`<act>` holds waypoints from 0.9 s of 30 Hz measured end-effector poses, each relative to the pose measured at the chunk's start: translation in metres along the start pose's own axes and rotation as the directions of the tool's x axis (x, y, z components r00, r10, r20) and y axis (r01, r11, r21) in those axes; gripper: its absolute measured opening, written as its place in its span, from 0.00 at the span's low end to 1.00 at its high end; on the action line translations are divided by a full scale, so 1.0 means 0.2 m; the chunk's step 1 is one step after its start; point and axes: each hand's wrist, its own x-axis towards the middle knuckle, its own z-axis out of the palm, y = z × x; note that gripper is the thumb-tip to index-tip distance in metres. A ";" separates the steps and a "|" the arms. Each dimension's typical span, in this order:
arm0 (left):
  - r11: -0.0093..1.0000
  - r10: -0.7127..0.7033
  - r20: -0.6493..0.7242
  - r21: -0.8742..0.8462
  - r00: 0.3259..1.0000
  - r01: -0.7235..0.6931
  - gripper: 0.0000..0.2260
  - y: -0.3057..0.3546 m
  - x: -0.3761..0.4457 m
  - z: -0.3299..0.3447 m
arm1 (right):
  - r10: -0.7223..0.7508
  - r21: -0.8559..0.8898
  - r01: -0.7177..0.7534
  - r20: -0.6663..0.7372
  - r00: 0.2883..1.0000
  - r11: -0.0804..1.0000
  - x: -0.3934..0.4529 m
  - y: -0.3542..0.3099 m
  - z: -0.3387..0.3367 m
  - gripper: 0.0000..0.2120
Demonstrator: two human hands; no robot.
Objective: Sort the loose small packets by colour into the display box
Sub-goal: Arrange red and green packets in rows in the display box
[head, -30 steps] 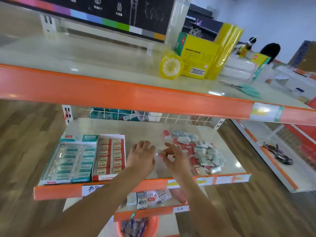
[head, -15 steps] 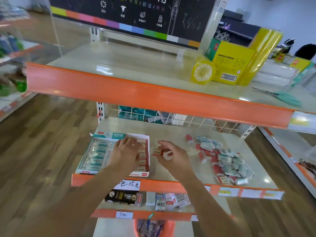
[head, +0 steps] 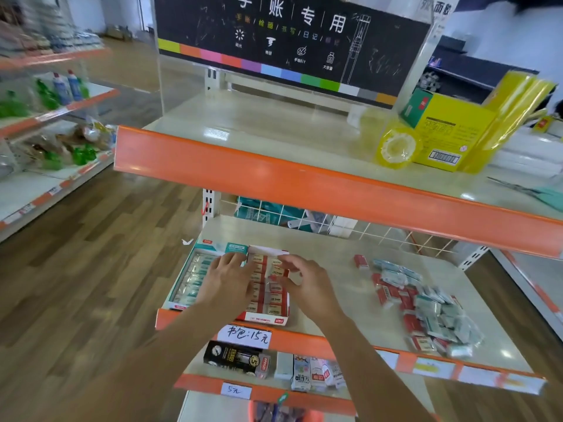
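The middle shelf (head: 335,269) of the orange-edged rack carries everything, so take the display box (head: 213,303) at its front left corner as the marker. The box is split in two: teal packets fill its left half, red packets (head: 275,296) its right half. Well to the right of the box lies the loose pile of packets (head: 426,309), red and teal mixed. Over the box, the left hand (head: 227,280) rests flat with fingers spread across the divide between the halves. The right hand (head: 307,281) hovers at the box's right edge, fingers curled; whether it pinches a packet I cannot tell.
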 end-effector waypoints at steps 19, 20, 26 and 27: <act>0.997 -0.072 0.057 0.000 0.996 0.072 0.20 -0.07 -0.02 -0.03 | -0.056 -0.050 0.064 0.144 0.988 0.997 0.05 -0.13 0.15 0.14; 0.998 -0.070 0.059 -0.001 0.996 0.070 0.20 -0.07 -0.03 -0.03 | -0.054 -0.047 0.062 0.147 0.988 0.997 0.05 -0.13 0.15 0.14; 0.999 -0.051 0.043 0.001 0.998 0.051 0.18 -0.07 -0.02 -0.02 | -0.041 -0.036 0.048 0.171 0.984 0.998 0.05 -0.12 0.16 0.14; 0.999 -0.046 0.041 -0.002 0.998 0.046 0.18 -0.07 -0.02 -0.02 | -0.034 -0.031 0.040 0.174 0.984 0.999 0.06 -0.11 0.17 0.14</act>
